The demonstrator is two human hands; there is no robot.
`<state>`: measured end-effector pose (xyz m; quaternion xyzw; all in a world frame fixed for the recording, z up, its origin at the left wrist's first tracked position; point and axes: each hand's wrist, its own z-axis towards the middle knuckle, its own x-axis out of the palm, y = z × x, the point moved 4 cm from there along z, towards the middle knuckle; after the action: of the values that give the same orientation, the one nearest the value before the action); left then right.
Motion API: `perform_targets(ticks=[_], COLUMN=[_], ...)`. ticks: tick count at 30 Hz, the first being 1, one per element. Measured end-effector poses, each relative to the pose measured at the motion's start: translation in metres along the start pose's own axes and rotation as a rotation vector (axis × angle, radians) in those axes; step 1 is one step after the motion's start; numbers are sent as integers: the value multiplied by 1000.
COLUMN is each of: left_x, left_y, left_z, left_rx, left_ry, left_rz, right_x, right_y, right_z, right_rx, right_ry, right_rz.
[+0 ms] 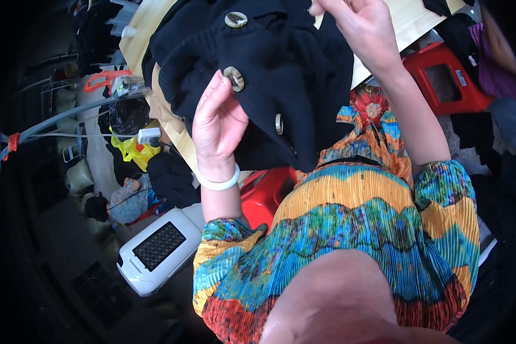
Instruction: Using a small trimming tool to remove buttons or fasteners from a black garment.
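Touching a button (pixel 234 79) on the dark sweater (pixel 304 69) spread over the table (pixel 411 22), the left hand (pixel 221 117) points away from the body, fingertips together, though whether they pinch it I cannot tell. Cropped by the top edge, the right hand (pixel 358 26) bends inward, its grip unclear.

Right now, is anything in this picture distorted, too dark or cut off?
Head view: fisheye bending toward the black rim; the black garment loses detail in its folds; the left hand is evenly lit; the right hand is cropped by the top edge.
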<state>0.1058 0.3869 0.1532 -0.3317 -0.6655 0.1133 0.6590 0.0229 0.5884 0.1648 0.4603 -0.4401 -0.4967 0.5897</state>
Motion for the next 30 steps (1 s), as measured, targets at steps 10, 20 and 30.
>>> perform_targets(ticks=[10, 20, 30], left_x=[10, 46, 13], left_y=[-9, 4, 9], left_z=[17, -31, -6], left_rx=[296, 106, -18], left_ry=[-236, 0, -188], left_rz=[632, 260, 221], right_x=[52, 51, 51], right_y=[0, 61, 11], right_z=[-26, 8, 3], right_rx=[-256, -219, -270], right_ry=[157, 227, 289], right_rz=[184, -43, -138])
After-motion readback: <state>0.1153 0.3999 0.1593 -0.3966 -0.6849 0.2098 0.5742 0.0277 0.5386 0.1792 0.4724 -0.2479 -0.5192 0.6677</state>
